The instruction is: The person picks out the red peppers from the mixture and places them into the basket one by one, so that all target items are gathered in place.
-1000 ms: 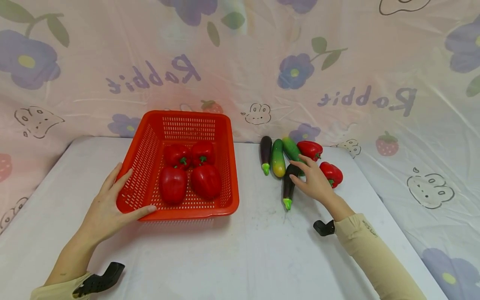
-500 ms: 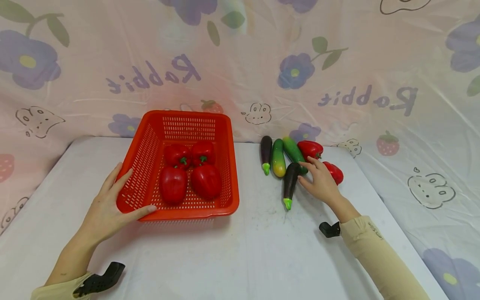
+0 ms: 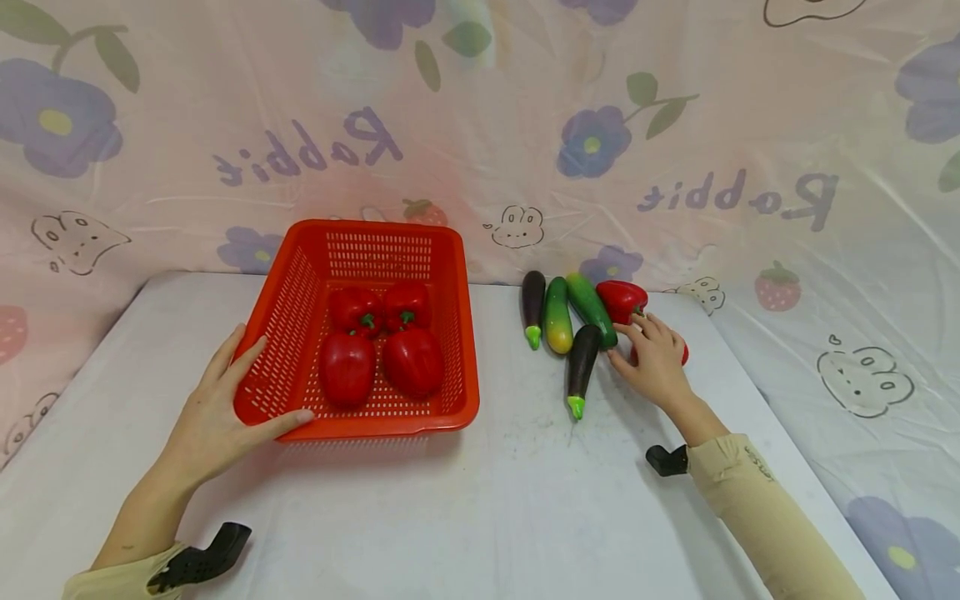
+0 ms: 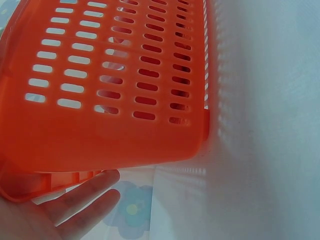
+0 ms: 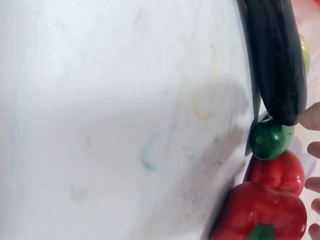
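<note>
My left hand point(image 3: 217, 408) holds the near left corner of an orange-red plastic basket point(image 3: 471, 350), thumb over the front rim; in the left wrist view, fingers point(image 4: 82, 202) reach below the rim. Red bell peppers point(image 3: 347, 371) lie inside the basket. My right hand point(image 3: 652, 362) hovers over a red bell pepper point(image 3: 685, 353), partly hiding it, fingers spread. In the right wrist view its fingertips point(image 5: 312, 117) show at the right edge, near an eggplant point(image 5: 277, 60), with the near pepper point(image 5: 260, 212) below. Another bell pepper point(image 3: 622, 300) sits just behind.
Left of the right hand lie a second eggplant point(image 3: 533, 304) and two cucumbers, one yellow-green point(image 3: 558, 317), one green point(image 3: 591, 308). The white table point(image 3: 480, 517) meets a printed cloth point(image 3: 480, 125) at its back. Each wrist wears a black camera mount point(image 3: 206, 554).
My right hand has moved right, from above the near eggplant to over the near bell pepper. The left hand and the basket stay in place.
</note>
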`<state>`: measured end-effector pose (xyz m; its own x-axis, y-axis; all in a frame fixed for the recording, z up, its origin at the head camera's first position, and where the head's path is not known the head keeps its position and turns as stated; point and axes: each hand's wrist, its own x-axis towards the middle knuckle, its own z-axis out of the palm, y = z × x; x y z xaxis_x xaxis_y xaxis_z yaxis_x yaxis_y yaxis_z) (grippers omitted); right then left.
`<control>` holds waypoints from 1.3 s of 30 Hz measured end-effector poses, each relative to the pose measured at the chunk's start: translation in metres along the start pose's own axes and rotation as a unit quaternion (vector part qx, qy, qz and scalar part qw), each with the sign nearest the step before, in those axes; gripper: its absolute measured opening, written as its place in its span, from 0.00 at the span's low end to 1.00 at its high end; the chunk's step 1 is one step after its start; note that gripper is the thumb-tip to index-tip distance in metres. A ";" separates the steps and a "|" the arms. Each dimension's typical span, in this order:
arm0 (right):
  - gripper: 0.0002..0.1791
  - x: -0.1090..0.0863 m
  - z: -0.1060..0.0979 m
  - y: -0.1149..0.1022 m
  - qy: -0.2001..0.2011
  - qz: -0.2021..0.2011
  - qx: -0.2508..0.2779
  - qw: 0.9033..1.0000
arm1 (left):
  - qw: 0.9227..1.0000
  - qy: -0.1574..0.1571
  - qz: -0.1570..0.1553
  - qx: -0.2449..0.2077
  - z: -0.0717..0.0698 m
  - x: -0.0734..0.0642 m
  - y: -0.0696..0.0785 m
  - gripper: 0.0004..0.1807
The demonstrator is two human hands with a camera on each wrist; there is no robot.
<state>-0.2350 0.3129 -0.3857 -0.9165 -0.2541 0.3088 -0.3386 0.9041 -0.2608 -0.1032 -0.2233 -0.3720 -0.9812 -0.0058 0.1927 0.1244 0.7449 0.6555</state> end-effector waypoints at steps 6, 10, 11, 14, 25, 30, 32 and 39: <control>0.24 -0.002 0.000 0.005 -0.006 0.029 -0.009 1.000 | 1.000 -0.001 -0.001 0.000 0.000 0.000 0.000 0.59; 0.26 -0.003 -0.001 0.008 -0.007 0.041 -0.012 0.999 | 1.000 0.000 0.001 -0.001 0.000 0.000 0.000 0.59; 0.26 -0.004 -0.001 0.009 -0.008 0.044 -0.012 0.999 | 1.000 0.000 0.001 -0.001 0.000 0.000 0.000 0.59; 0.28 -0.005 -0.002 0.010 -0.013 0.056 -0.011 0.998 | 1.000 0.002 0.003 -0.001 0.000 0.000 0.000 0.59; 0.34 -0.008 -0.004 0.013 -0.034 0.106 -0.009 0.994 | 1.000 0.004 0.004 0.000 0.000 -0.001 0.001 0.59; 0.37 -0.009 -0.004 0.016 -0.039 0.131 0.002 0.991 | 1.000 0.003 0.003 0.000 0.000 0.000 0.000 0.59; 0.38 -0.009 -0.003 0.017 -0.041 0.140 0.008 0.989 | 1.000 0.002 0.002 0.002 0.000 0.000 0.000 0.59; 0.38 -0.010 -0.001 0.019 -0.041 0.157 0.012 0.987 | 1.000 0.003 0.002 0.000 0.001 0.001 0.000 0.59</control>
<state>-0.2325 0.3327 -0.3929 -0.9909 0.0085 0.1343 -0.0399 0.9346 -0.3535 -0.1038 -0.2231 -0.3725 -0.9799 -0.0068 0.1993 0.1279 0.7455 0.6542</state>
